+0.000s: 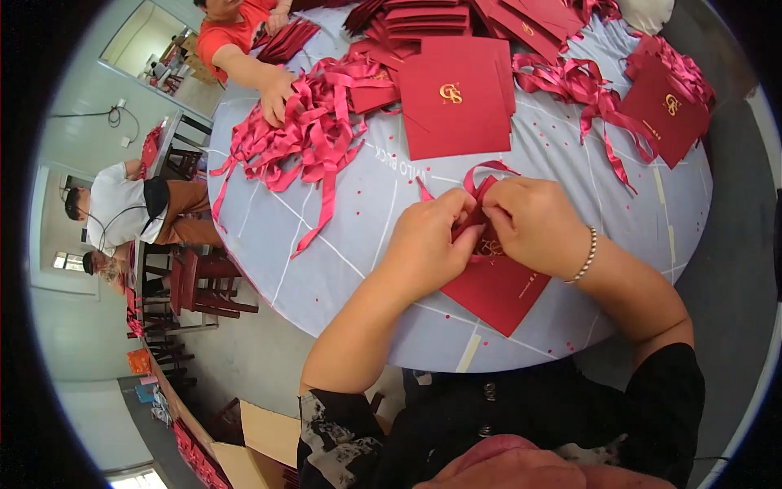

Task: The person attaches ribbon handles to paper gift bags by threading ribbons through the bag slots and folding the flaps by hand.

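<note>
Just in front of me on the round table lies a flat red paper piece (pixel 507 295) with gold print, a bag or folder, set at a slant. Both hands meet over its far end. My left hand (pixel 428 240) is closed, thumb and fingers pinching a red satin ribbon (pixel 486 167) whose loop sticks up between the hands. My right hand (pixel 539 224), with a beaded bracelet at the wrist, pinches the same ribbon from the other side. My fingers hide where the ribbon meets the paper.
Beyond my hands sits a stack of red paper pieces (pixel 456 98). A heap of loose ribbons (pixel 297 134) is to its left, where another person's hand (pixel 277 96) reaches in. Finished-looking pieces with ribbons (pixel 668 102) lie at the right. An open cardboard box (pixel 269 432) stands lower left.
</note>
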The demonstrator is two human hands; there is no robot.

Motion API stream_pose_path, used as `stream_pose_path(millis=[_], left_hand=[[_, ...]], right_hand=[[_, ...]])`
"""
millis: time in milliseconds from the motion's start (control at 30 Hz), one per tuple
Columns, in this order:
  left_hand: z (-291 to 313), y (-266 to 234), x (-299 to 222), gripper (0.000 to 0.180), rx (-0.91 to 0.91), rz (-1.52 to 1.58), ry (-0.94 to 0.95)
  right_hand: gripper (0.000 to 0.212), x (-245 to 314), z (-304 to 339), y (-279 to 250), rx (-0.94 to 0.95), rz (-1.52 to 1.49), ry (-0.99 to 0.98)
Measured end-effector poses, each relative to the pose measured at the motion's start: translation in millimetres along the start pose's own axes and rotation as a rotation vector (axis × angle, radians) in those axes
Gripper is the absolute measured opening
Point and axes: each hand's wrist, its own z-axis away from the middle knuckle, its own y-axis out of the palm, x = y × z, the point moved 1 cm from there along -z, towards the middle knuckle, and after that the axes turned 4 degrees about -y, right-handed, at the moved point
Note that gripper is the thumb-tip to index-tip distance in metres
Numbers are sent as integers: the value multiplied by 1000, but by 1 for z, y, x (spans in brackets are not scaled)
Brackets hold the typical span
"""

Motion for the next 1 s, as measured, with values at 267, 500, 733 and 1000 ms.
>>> stream_pose_path(millis=[267,500,733,1000], left_hand=[[-2,-2,4,13,129,260,-151],[0,-1,3,12,126,123,-47],[2,-7,-10,16,136,112,48],[4,-11,-8,16,172,191,-22]], right_hand=[[7,-7,-5,-27,182,-216,105],[13,-4,-8,-31,193,-220,44],[23,-5,-18,-39,429,-236,-87],[25,-11,-11,-43,382,-357,-24]])
